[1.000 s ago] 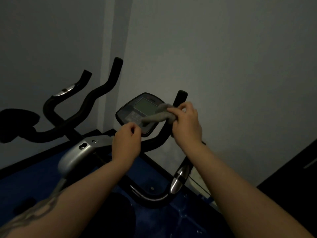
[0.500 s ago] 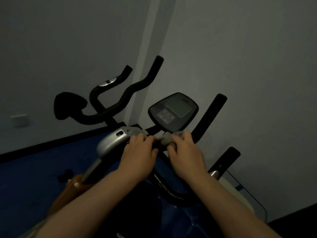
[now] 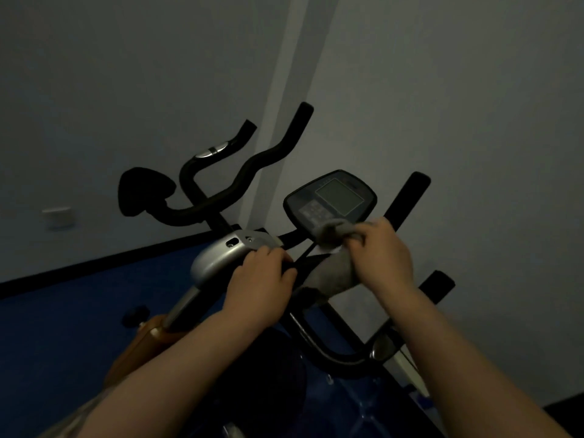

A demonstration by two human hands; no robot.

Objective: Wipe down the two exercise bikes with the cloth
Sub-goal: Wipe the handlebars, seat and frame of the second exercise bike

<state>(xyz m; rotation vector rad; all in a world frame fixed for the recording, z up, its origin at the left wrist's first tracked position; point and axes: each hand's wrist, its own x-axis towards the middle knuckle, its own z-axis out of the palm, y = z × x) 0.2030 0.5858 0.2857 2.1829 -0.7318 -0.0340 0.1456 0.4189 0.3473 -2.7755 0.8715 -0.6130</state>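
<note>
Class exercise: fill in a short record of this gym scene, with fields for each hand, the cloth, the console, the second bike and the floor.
left hand: grips the near bike's black bar
right hand: grips the cloth
cloth: grey, bunched, hanging just below the console
console: dark, screen off, upright above the bar
second bike: behind, by the wall, untouched
floor: blue

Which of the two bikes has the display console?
The near bike, the one under both hands: its console sits just above the cloth held by the right hand. The far bike shows only bare black handlebars.
</note>
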